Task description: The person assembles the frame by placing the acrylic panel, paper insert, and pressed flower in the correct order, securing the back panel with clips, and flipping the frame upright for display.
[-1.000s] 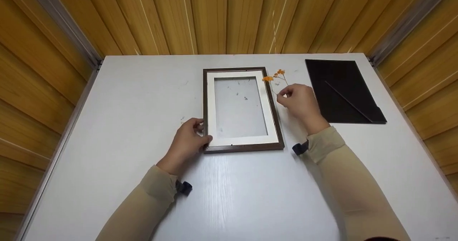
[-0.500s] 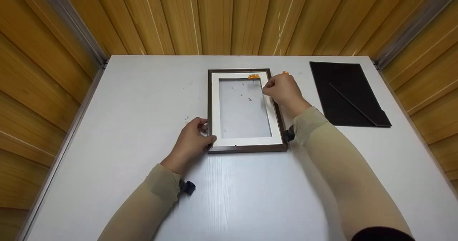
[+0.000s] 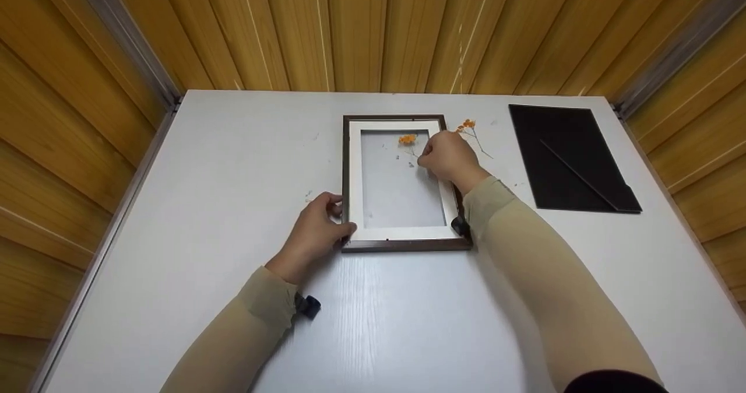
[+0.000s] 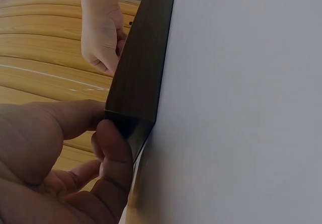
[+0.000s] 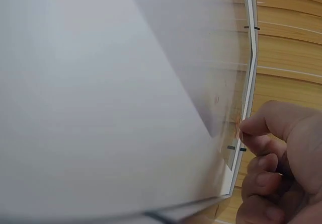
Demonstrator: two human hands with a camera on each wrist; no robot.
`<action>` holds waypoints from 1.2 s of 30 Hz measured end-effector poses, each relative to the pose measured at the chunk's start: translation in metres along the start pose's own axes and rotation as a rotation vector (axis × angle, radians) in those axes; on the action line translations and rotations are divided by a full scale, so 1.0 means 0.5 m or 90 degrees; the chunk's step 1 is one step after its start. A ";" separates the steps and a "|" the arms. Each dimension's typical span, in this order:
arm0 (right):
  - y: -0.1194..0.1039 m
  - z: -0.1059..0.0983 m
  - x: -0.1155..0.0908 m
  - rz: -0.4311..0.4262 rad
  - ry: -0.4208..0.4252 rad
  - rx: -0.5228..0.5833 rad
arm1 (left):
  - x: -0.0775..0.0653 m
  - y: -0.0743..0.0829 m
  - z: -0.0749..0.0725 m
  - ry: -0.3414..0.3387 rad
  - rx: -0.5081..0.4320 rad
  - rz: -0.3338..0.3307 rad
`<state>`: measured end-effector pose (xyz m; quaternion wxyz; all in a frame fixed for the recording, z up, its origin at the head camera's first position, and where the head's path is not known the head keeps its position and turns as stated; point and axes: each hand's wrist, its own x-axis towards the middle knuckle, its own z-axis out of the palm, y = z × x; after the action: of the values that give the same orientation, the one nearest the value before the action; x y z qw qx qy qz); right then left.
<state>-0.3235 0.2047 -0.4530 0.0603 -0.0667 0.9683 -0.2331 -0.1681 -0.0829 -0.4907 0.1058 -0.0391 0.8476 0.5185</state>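
Note:
A photo frame with a brown rim and white mat lies on the table, its glazed opening in the middle. My left hand grips its lower left side, thumb on top; in the left wrist view the fingers hold the dark frame's edge. Over the upper right of the opening, my right hand pinches the thin stem of an orange flower sprig. Its blossoms point away to the far left of the fingertips. Another orange flower sprig lies on the table beyond the right hand, which partly hides it.
A black frame backboard with a narrow stand strip lies to the right on the white table. Small dark specks show inside the frame's opening and on the table. Wood-slat walls close off the back and sides.
My right hand has moved left with the flower sprig, from beside the frame to over its opening. The other sprig's stem has come into view. The left hand keeps its grip.

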 end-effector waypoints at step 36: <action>0.147 -0.102 -0.005 0.033 0.036 0.144 | 0.004 -0.007 -0.003 -0.026 -0.044 -0.014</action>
<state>-0.3361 0.2924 -0.4414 0.0464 -0.0279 0.9386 -0.3407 -0.1697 -0.0859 -0.4933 0.1276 -0.0415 0.8262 0.5472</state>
